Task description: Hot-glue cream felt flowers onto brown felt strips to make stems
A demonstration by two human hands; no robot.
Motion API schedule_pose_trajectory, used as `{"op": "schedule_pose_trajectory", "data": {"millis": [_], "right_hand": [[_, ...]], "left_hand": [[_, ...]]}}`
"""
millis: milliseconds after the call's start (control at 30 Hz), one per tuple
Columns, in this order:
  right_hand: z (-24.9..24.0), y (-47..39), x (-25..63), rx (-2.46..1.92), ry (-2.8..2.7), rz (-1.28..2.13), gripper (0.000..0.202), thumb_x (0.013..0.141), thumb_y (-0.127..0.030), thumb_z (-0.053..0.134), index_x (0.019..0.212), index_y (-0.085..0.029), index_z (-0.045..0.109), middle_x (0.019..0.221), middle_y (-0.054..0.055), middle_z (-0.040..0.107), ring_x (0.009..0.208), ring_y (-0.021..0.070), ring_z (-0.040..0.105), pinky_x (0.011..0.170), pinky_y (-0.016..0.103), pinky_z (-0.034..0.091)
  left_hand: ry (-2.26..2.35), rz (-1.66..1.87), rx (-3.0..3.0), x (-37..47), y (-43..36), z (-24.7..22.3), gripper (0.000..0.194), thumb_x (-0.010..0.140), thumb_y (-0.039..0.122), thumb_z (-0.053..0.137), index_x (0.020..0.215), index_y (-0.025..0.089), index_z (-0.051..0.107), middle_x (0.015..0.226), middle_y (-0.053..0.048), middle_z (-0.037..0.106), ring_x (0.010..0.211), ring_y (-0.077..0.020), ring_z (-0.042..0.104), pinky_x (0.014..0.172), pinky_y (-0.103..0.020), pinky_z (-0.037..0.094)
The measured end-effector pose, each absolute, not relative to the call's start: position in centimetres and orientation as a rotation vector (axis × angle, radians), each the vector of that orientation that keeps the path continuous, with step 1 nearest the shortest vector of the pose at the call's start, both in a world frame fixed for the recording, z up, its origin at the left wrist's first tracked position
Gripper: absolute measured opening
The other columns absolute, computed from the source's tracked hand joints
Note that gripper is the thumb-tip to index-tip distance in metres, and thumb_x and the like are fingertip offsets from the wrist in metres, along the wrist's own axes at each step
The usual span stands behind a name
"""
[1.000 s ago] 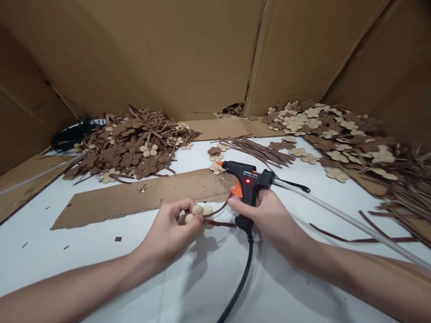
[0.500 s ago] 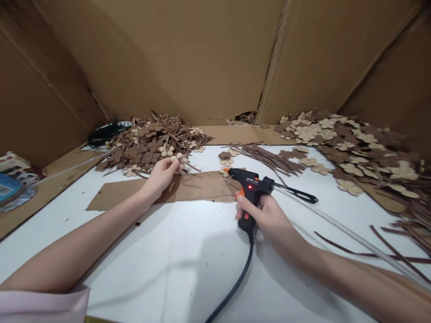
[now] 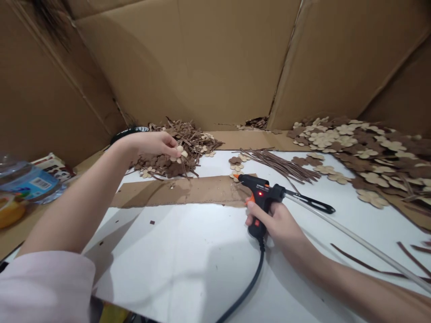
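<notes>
My left hand (image 3: 155, 144) pinches a cream flower cutout (image 3: 182, 152) with thin brown strips hanging from it. It is raised over a heap of brown flowers and strips (image 3: 164, 165). My right hand (image 3: 274, 217) is wrapped round the handle of a black hot glue gun (image 3: 259, 190) with a lit red light. A clear glue stick (image 3: 336, 226) runs out of its back. The orange nozzle points left, close to a few small flower cutouts (image 3: 236, 164). Below the hands' level, a strip of brown cardboard (image 3: 195, 190) lies on the white board (image 3: 161, 251).
A bundle of brown strips (image 3: 281, 163) lies at the back. At the right is a large pile of brown and cream flower cutouts (image 3: 346, 139). A plastic bottle (image 3: 37, 181) stands at the left. Tall cardboard walls (image 3: 202, 58) enclose the back. The gun's black cable (image 3: 247, 287) trails forward.
My left hand has lifted up and back from the cardboard's edge to above the heap, still pinching the cream flower. The view has shifted left; the glue gun stays in my right hand.
</notes>
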State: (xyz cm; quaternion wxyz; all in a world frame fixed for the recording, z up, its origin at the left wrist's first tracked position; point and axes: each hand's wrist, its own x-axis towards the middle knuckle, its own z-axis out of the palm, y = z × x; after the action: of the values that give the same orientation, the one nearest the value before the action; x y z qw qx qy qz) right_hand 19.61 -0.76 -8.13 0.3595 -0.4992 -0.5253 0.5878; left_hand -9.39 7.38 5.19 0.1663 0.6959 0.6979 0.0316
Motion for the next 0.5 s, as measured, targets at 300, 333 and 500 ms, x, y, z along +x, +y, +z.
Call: {"op": "schedule_pose_trajectory", "data": {"millis": [300,333,500], "right_hand": [[-8.2,-0.8,19.6,-1.322,-1.317,1.557,0.032,0.076,-0.045,0.056,0.083,-0.014,0.054,0.056,0.002,0.058,0.051,0.0136,0.051,0.044,0.025,0.036],[-8.2,-0.8,19.6,-1.326,-1.328,1.556,0.032,0.076,-0.046,0.056,0.08,-0.014,0.054,0.056,0.002,0.058,0.051,0.0139,0.051,0.044,0.025,0.035],[-8.1,-0.7,19.6,-1.334,-1.365,1.54,0.032,0.077,-0.047,0.055,0.076,-0.015,0.054,0.057,0.003,0.058,0.054,0.0142,0.051,0.044,0.025,0.035]], "left_hand": [[1.947,-0.143,2.058,-10.0,10.0,9.0,0.018,0.067,0.027,0.063,0.075,0.012,0.068,0.067,0.003,0.063,0.071,-0.0115,0.053,0.069,-0.018,0.035],[1.958,-0.126,2.071,-10.3,10.3,9.2,0.02,0.069,0.027,0.062,0.078,0.011,0.069,0.07,0.003,0.063,0.074,-0.0114,0.054,0.072,-0.019,0.036],[2.183,-0.067,2.089,-12.0,12.5,8.8,0.019,0.074,0.026,0.064,0.08,0.008,0.065,0.073,-0.001,0.064,0.076,-0.0165,0.058,0.074,-0.03,0.043]]}}
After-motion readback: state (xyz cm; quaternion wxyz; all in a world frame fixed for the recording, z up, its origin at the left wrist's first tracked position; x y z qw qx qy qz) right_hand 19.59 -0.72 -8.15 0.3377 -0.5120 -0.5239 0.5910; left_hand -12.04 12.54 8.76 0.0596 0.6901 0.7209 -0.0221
